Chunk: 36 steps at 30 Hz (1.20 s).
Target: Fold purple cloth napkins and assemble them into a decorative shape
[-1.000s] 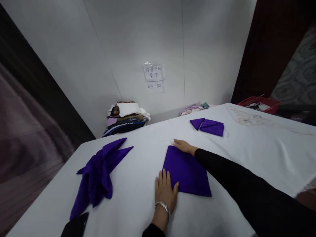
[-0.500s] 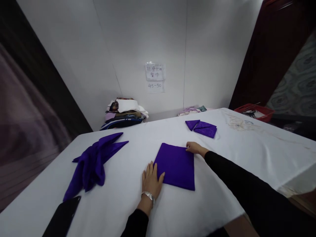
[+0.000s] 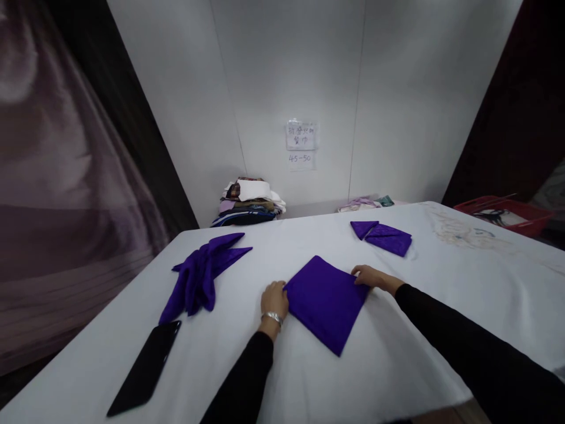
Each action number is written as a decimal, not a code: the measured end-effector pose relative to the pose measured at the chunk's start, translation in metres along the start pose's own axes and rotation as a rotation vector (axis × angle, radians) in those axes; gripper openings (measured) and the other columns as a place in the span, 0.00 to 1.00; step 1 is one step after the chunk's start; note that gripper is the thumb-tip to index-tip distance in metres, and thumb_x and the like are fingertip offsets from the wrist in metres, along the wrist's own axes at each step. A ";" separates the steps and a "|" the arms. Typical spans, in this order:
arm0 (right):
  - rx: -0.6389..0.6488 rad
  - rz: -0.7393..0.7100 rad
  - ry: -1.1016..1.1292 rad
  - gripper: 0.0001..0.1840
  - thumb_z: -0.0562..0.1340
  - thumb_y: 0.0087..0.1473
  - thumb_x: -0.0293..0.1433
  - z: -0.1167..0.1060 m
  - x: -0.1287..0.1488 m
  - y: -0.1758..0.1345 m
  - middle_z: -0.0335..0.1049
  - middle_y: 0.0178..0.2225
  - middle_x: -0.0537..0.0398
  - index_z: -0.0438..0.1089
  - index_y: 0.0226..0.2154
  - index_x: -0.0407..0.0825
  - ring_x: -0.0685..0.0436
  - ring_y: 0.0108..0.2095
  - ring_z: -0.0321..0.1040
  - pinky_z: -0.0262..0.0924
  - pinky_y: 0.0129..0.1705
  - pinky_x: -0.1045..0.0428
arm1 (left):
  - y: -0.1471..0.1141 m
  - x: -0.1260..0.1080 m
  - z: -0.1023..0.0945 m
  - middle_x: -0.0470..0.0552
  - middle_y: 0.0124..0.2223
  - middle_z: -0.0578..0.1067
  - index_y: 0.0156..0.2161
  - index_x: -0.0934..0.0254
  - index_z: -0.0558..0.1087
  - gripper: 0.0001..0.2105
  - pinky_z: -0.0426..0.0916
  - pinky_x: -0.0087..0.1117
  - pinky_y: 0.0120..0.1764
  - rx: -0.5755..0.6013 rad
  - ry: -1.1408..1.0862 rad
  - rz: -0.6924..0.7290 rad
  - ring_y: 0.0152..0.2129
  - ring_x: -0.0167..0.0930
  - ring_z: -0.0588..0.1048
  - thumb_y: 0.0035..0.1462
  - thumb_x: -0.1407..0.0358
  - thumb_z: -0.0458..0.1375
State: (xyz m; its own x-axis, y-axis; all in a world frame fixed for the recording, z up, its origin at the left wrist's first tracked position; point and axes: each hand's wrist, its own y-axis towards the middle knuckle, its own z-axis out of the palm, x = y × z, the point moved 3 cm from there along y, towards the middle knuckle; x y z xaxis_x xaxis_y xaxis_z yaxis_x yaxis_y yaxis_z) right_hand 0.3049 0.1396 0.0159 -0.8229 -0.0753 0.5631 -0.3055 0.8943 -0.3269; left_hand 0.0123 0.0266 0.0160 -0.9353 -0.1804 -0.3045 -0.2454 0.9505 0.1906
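A purple cloth napkin, folded into a square, lies on the white tablecloth with one corner pointing toward me. My left hand, a bracelet at its wrist, has its fingers closed at the napkin's left corner. At the right corner, my right hand pinches the edge between thumb and fingers. Left of my hands lies a loosely gathered purple napkin with pointed ends. Farther back on the right is another folded purple napkin, beside a small purple triangle of cloth.
A black phone lies at the front left. Behind the table, a stack of folded clothes and a smaller cloth pile sit by the wall. At the far right is a red basket. Handwritten paper signs hang on the wall.
The square napkin has turned so a corner points toward me. My left hand went from lying spread on its left side to gripping its left corner. The camera view has shifted left.
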 end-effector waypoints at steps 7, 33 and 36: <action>0.202 -0.031 0.586 0.37 0.62 0.42 0.28 0.053 0.008 -0.054 0.64 0.24 0.62 0.53 0.56 0.48 0.52 0.20 0.63 0.62 0.20 0.57 | 0.031 0.024 -0.013 0.54 0.44 0.73 0.47 0.66 0.68 0.15 0.61 0.33 0.48 -0.041 -0.034 -0.021 0.44 0.33 0.69 0.53 0.71 0.50; -0.144 -0.533 -0.075 0.20 0.53 0.54 0.40 0.038 0.043 -0.084 0.72 0.37 0.49 0.69 0.45 0.50 0.41 0.37 0.68 0.61 0.40 0.47 | -0.086 -0.005 -0.003 0.55 0.63 0.52 0.58 0.63 0.57 0.25 0.41 0.47 0.59 0.142 -0.040 0.179 0.61 0.37 0.46 0.58 0.54 0.46; -0.110 -0.726 -0.076 0.22 0.52 0.56 0.40 0.062 0.083 -0.069 0.67 0.48 0.47 0.63 0.51 0.49 0.41 0.47 0.64 0.58 0.49 0.45 | -0.098 -0.011 0.002 0.56 0.64 0.51 0.59 0.65 0.55 0.27 0.41 0.48 0.59 0.216 -0.013 0.210 0.61 0.38 0.44 0.57 0.54 0.47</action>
State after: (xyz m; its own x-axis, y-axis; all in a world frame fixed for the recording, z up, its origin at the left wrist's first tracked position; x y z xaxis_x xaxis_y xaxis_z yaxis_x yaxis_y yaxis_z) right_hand 0.2275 0.0443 0.0379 -0.4640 -0.6918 0.5533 -0.7391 0.6466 0.1886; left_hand 0.0469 -0.0643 -0.0019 -0.9562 0.0276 -0.2915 0.0142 0.9987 0.0479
